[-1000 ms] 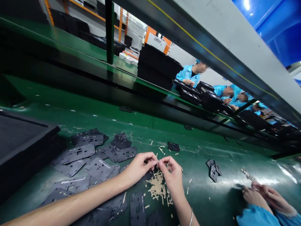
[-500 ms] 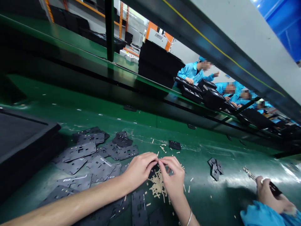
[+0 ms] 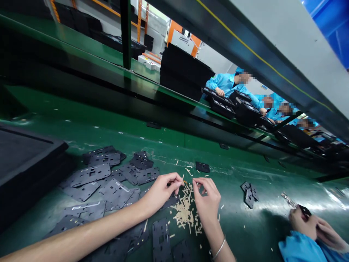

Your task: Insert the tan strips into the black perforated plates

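Left hand seems to pinch a tiny tan strip at the fingertips, right hand curled narrow just beside it, contents hidden by the fingers, over a loose pile of tan strips on the green counter, where a slip could scatter strips among the black perforated plates.

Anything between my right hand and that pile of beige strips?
No, nothing visible stands in the way: the pile of beige strips lies directly beside your right hand.
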Tool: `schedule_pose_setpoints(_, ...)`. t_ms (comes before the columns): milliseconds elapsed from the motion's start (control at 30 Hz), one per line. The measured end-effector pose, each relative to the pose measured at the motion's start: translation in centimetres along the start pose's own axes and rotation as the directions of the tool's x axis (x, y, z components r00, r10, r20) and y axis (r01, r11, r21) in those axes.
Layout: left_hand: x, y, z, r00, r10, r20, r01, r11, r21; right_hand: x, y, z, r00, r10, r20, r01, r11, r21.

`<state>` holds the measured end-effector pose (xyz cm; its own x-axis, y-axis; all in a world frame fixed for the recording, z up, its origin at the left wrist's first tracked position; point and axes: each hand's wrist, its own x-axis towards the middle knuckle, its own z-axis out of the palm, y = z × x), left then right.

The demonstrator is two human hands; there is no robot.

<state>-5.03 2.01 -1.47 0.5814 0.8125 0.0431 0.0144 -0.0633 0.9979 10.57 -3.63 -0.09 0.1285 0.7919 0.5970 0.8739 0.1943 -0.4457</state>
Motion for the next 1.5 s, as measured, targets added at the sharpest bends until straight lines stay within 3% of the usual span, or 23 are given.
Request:
schedule_pose_setpoints(133, 0.0, -0.1, 0.0, 0.999, -0.017, -0.036, 0.018, 1.000, 0.020, -0.5, -0.9, 0.2, 0.981, -0.194, 0.017, 0.194, 0.981, 0.000)
schedule_pose_setpoints(233, -0.1, 0.0, 0.2, 0.999, 0.006, -0.036, -0.003, 0.997, 0.083, -0.9, -1.4, 0.5, 0.963, -0.268, 0.032, 0.269, 0.962, -0.039)
schedule_pose_setpoints(533, -0.7, -1.2, 0.3, 0.970, 0.243, 0.014, -0.223, 0.861, 0.456, -1.3, -1.1, 1.1, 0.961, -0.257, 0.099, 0.263, 0.963, -0.057)
schedule_pose_setpoints(700, -0.7, -1.5, 0.4, 0.954, 0.295, 0.047, -0.278, 0.816, 0.507, -1.5, -1.3, 1.1, 0.965, -0.238, 0.110, 0.245, 0.967, -0.064)
schedule_pose_setpoints(800, -0.4, -0.9, 0.2, 0.976, 0.218, 0.026, -0.210, 0.898, 0.387, -1.3, -1.2, 0.9, 0.967, -0.232, 0.102, 0.237, 0.971, -0.034)
schedule_pose_setpoints(933, 0.2, 0.0, -0.2, 0.997, 0.035, 0.063, -0.034, 0.999, -0.025, -0.3, -0.6, 0.0, 0.986, -0.169, -0.006, 0.169, 0.986, -0.006)
schedule_pose_setpoints(1033, 0.6, -0.1, -0.3, 0.981, -0.051, 0.185, 0.111, 0.938, -0.328, 0.4, 0.1, -0.5, 0.993, -0.114, 0.012, 0.114, 0.993, 0.006)
schedule_pose_setpoints(1100, 0.6, -0.2, -0.3, 0.960, -0.094, 0.263, 0.204, 0.880, -0.429, 0.5, 0.4, -0.6, 0.989, -0.125, 0.080, 0.122, 0.992, 0.035)
schedule_pose_setpoints(1333, 0.3, 0.3, -0.4, 0.887, -0.129, 0.443, 0.380, 0.749, -0.542, -0.1, -0.7, -0.3, 0.949, -0.300, 0.099, 0.280, 0.943, 0.178)
schedule_pose_setpoints(1500, 0.2, 0.3, -0.7, 0.839, -0.122, 0.531, 0.455, 0.692, -0.561, -0.2, -1.1, -0.6, 0.930, -0.353, 0.101, 0.327, 0.921, 0.213)
